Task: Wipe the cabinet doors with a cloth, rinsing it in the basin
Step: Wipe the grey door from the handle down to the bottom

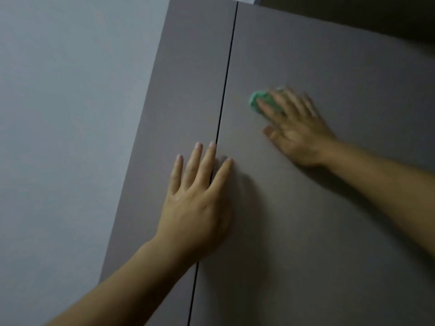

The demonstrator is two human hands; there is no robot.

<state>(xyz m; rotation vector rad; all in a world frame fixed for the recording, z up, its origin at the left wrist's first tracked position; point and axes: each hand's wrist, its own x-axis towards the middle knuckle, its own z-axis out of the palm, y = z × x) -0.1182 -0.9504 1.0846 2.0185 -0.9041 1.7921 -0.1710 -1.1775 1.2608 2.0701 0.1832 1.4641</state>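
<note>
- Cabinet doors, two flat matte grey-brown panels: narrow left door (186, 90), wider right door (341, 220), with a thin dark vertical gap (227, 74) btwn them. No handles visible. Plain pale grey wall (70, 114) sits to the left of the cabinet.
- Small bunched-up green cloth (254, 100) is on the right door's upper-middle area, near the gap but not on it. It's pinned against the panel under the right hand's fingers.
- Right hand (299, 135): fingers look stretched out fairly straight over the cloth, pressing it flat to the door rather than balling it up. The thumb sticks out to the side, off the cloth. The hand's blurry, so prob mid-swipe imo. Flat fingers = more cloth touching the surface.
- Left hand (195, 208): spread flat, palm down, holding nothing. It lies right across the gap, fingers mostly on the left door and the index tip over on the right one. My guess is it's bracing the doors shut so they don't rattle or swing while the other hand scrubs.
- Surface-wise, the doors look even and dull. Can't make out streaks, wet marks or dirt in this dim light, so no idea which bits are done.
- Basin isn't in view, so rinsing would mean turning away from here.
</note>
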